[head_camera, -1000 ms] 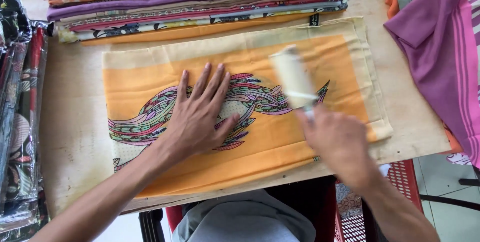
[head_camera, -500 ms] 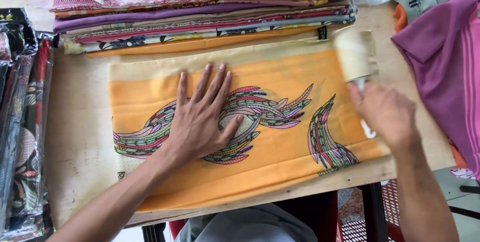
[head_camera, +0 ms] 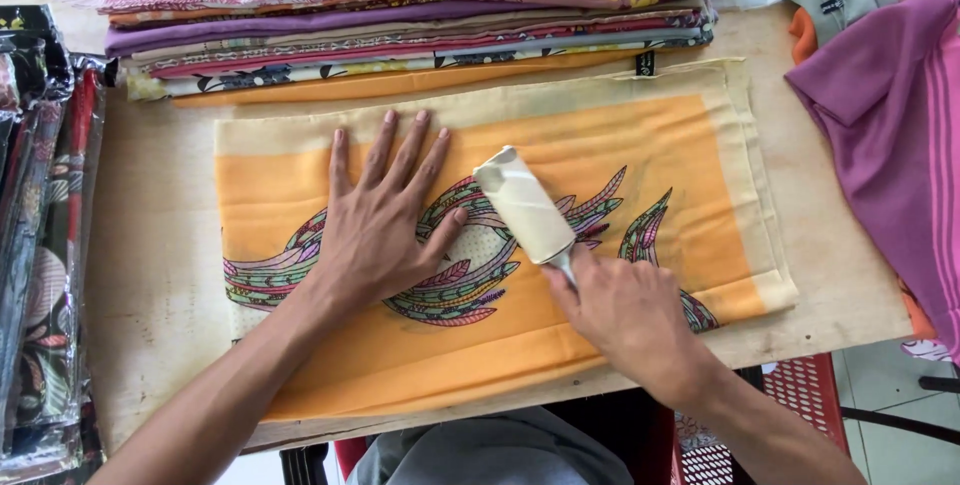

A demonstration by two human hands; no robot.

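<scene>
Fingers grip lint roller, beside left hand.

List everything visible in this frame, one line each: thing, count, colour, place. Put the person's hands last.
Folded cloth: one, orange with cream border and multicoloured swirl print, flat at table centre.
Lint roller: one, cream roll, lying on the cloth's print.
Stack of folded cloths: one pile, pink, purple, orange and patterned, along the table's far edge.
Wooden table: one, pale brown, under everything.
Wrapped cloth packs: several, dark floral, at left edge.
Purple garment: one, with pink stripes, at right.
Red crate: one, below table at lower right.
Left hand: flat, fingers spread on the cloth.
Right hand: closed on the roller's handle.
</scene>
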